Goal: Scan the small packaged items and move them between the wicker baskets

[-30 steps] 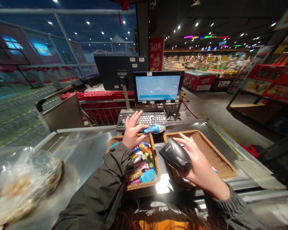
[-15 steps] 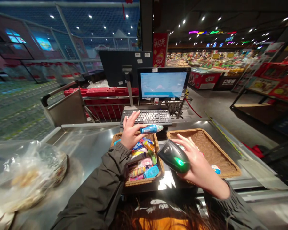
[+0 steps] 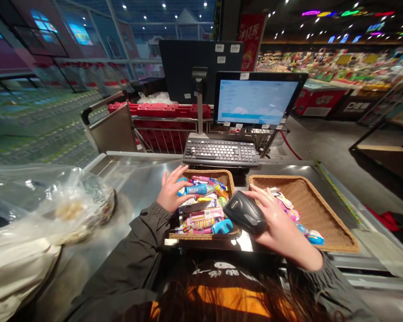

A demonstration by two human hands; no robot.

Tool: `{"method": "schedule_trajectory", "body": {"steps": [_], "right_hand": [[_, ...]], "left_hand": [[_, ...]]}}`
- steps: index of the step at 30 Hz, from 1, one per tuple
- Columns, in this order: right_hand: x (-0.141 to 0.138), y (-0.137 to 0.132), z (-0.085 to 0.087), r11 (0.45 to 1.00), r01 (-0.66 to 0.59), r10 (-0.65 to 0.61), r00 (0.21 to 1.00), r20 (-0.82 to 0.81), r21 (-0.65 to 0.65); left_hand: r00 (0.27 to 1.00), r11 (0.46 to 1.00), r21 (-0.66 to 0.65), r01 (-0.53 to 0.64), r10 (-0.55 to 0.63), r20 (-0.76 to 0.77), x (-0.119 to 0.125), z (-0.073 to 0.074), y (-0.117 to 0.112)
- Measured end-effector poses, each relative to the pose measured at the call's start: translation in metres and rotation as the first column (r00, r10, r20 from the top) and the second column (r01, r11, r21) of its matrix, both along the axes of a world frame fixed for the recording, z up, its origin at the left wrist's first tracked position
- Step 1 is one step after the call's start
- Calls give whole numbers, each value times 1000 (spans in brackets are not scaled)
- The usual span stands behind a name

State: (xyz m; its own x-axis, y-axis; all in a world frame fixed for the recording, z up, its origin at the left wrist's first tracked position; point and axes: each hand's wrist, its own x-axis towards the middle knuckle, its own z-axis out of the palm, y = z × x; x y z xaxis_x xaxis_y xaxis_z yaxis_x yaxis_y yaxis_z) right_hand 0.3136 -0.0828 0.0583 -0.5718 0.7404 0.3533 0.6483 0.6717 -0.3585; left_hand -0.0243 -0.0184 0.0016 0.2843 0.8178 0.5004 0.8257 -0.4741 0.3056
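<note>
Scanning, we judge: left hand [image 3: 169,193] pinches blue plastic tube [image 3: 197,189], ten o'clock from black handheld scanner [image 3: 246,211] gripped by right hand [image 3: 277,226]; next needs barcode facing it.

Keyboard [image 3: 220,153] below lit monitor [image 3: 257,100]; clear plastic bag [image 3: 50,201] at left on steel counter [image 3: 136,179]

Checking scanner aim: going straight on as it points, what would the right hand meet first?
Likely the small packets in the left basket, just ahead of the scanner the right hand holds; depth unclear.
</note>
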Motion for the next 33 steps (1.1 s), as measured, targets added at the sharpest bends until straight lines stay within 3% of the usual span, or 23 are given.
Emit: {"method": "schedule_trajectory", "body": {"steps": [5,11,16,20,26,33], "right_hand": [[-10,5,-8,999,-43,43,999,25,-19],[-24,11,-12,995,-97,98,995,25,-24],[-31,13,-13,992,-124,125,992,28,-34],[-36,13,-16,991,-125,127,992,25,-54],[-41,11,-25,979,-120,126,992,24,-162],[-13,8,-32,981,-18,15,1000,-18,-195]], "left_hand": [[997,976,-216,0,-17,-76,-37,-23,-24],[986,889,-458,-23,-54,-155,-81,-41,-42],[980,853,-514,-91,-14,-198,-95,-44,-45],[979,890,-450,-69,-25,-200,-78,-34,-39],[956,921,-375,101,-194,-219,-31,-13,-22],[848,858,-348,378,-472,-242,41,-8,6]]}}
